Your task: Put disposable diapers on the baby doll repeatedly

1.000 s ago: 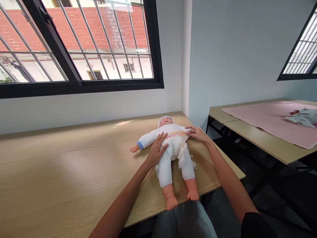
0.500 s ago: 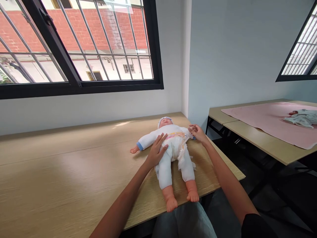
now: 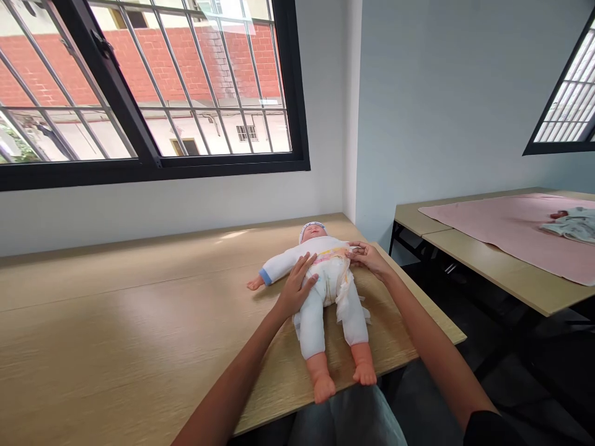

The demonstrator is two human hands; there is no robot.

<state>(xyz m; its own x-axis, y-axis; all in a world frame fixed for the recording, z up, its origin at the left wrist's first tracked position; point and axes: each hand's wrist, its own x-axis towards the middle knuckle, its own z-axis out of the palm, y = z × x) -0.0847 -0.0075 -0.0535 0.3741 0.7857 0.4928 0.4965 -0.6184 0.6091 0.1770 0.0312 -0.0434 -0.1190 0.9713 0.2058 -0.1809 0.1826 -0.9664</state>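
Left hand (image 3: pixel 295 290): laid out nearly flat, fingers extended, thumb apart, resting along the near-left side of the doll (image 3: pixel 323 244) at hip and waist; you grip nothing with it that shows. Right hand (image 3: pixel 357 254): fingers curled together, tips at the far end of the diaper's (image 3: pixel 331 269) waistband; whether they pinch the edge, cannot tell.

The doll lies on its back on the table (image 3: pixel 162 322), between your two hands. Head beyond them, bare feet nearer you than either hand, at the table edge. One blue-cuffed sleeve (image 3: pixel 279 265) reaches out past your left hand; the other arm is mostly hidden by your right. Below your right hand, the diaper's frilled side hangs loose over the thigh.

Well off to the right of your right hand: a second table, pink mat (image 3: pixel 502 223), crumpled cloth (image 3: pixel 574 224).

Step, as judged: settling the waistband on the right-hand side while your left steadies the body. Next move seems to call for a light, level pull with your right fingertips, left palm kept down, and the loose frill tucked in rather than trapped.
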